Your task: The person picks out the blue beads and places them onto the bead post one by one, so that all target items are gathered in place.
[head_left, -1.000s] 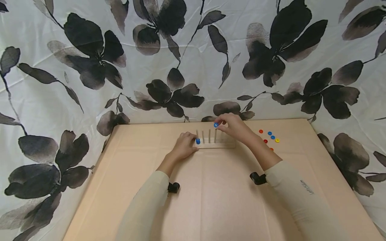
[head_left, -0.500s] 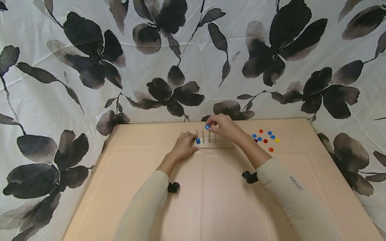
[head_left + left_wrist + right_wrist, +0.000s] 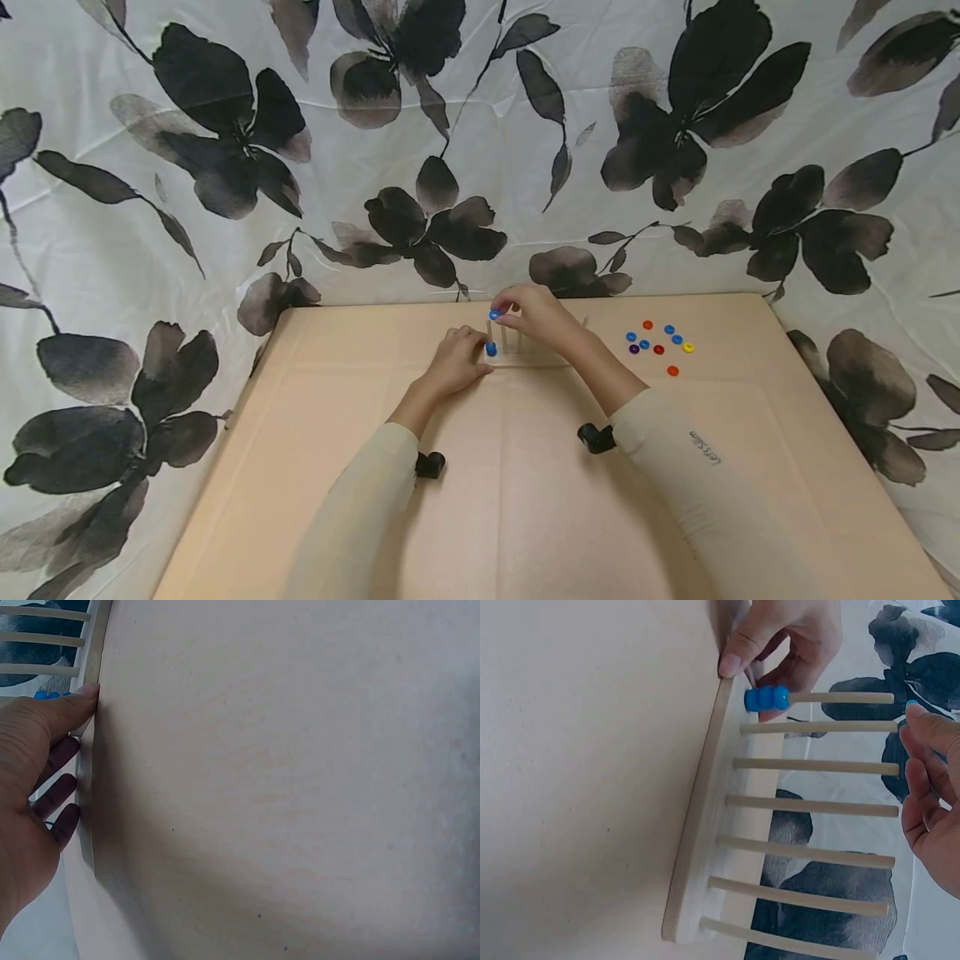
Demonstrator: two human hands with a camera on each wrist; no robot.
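Observation:
A wooden peg board (image 3: 696, 825) with a row of upright pegs stands near the table's far edge. My left hand (image 3: 456, 363) grips its left end; in the left wrist view the thumb lies on the front of the base and the other fingers are behind it. Several blue beads (image 3: 766, 698) are stacked at the foot of the leftmost peg (image 3: 844, 697). Between thumb and fingertips, my right hand (image 3: 538, 318) pinches another blue bead (image 3: 494, 315), just above that peg's tip. The right wrist view shows only a sliver of this bead; the other pegs carry none.
To the right of the board, loose beads lie scattered on the table (image 3: 495, 500): several blue ones (image 3: 669, 330), a yellow bead (image 3: 688, 347), a purple bead (image 3: 634, 349) and some red-orange ones (image 3: 672, 371). A floral cloth (image 3: 480, 125) hangs behind the table's far edge.
My right hand has moved left along the row of pegs, carrying the blue bead to above the leftmost peg. The left hand stays at the board's end.

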